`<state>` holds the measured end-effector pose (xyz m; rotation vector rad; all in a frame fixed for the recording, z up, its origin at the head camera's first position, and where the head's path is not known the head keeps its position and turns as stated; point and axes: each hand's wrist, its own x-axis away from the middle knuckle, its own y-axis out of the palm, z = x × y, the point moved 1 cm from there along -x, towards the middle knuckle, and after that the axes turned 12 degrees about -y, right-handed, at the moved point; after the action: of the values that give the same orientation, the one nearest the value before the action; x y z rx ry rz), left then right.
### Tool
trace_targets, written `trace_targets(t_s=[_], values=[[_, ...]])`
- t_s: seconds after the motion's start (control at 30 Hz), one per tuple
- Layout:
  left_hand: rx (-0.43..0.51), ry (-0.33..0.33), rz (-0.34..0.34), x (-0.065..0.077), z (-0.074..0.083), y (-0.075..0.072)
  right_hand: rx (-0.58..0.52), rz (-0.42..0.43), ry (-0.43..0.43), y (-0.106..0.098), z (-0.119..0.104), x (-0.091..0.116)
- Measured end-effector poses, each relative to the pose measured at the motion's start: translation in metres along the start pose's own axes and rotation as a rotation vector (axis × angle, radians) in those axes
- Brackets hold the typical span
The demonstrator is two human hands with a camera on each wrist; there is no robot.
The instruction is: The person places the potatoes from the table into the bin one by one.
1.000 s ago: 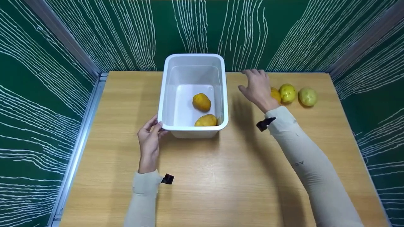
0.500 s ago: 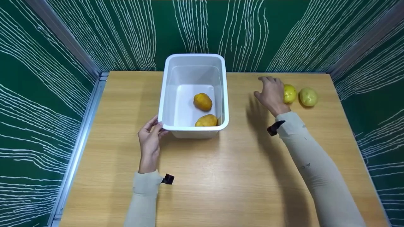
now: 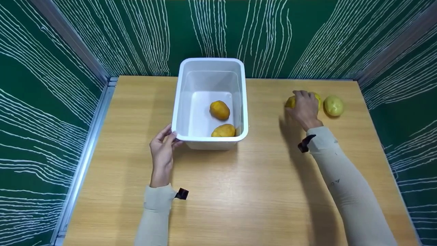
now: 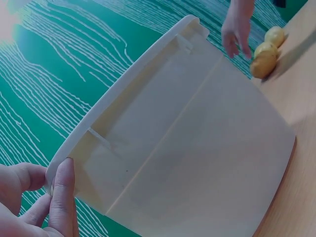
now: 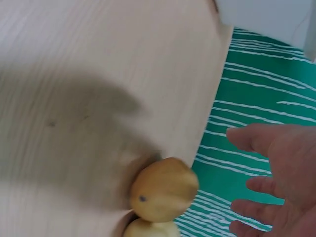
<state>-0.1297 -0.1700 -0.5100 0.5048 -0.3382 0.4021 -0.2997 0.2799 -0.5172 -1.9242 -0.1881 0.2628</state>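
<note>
My left hand (image 3: 161, 155) pinches the near left corner of a white plastic bin (image 3: 205, 139) by its rim, thumb on top. In the left wrist view the fingers curl under that rim. Two orange-yellow, mango-like fruits lie inside: one mid-floor (image 3: 219, 110), the other by the near wall (image 3: 223, 130). My right hand (image 3: 305, 111) hovers over a row of fruit on the right. Closest to it is an orange-yellow fruit (image 5: 164, 190); the right wrist view shows the fingers spread and apart from it. A yellow fruit (image 3: 318, 98) is partly hidden behind the hand.
A pale green round fruit (image 3: 334, 106) sits at the right end of the row. Everything stands on a wooden table (image 3: 218, 205). Green walls with white streaks rise at the back and both sides; a metal rail (image 3: 89, 147) edges the left.
My right hand has moved right and down from beside the bin to the fruit row, coming over the orange-yellow fruit. The left hand keeps its hold on the bin.
</note>
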Motion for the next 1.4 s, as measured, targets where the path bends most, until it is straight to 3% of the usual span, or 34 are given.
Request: trace_targets(t_s=[0.33, 0.63, 0.93, 1.17, 1.4], values=[[-0.012, -0.033, 0.017, 0.001, 0.001, 0.001, -0.003, -0.067, 0.056, 0.013, 0.022, 0.005], [-0.005, -0.023, 0.022, 0.001, 0.001, 0.003, -0.011, -0.117, 0.089, 0.023, 0.035, 0.006], [-0.005, -0.024, 0.03, 0.001, 0.0, 0.002, 0.01, -0.098, 0.073, 0.032, 0.04, 0.003], [-0.026, 0.002, -0.008, 0.0, -0.001, -0.002, 0.014, -0.025, 0.052, 0.036, 0.043, 0.001], [-0.029, 0.0, 0.012, 0.0, -0.001, -0.001, -0.018, -0.038, 0.08, 0.039, 0.046, 0.001]])
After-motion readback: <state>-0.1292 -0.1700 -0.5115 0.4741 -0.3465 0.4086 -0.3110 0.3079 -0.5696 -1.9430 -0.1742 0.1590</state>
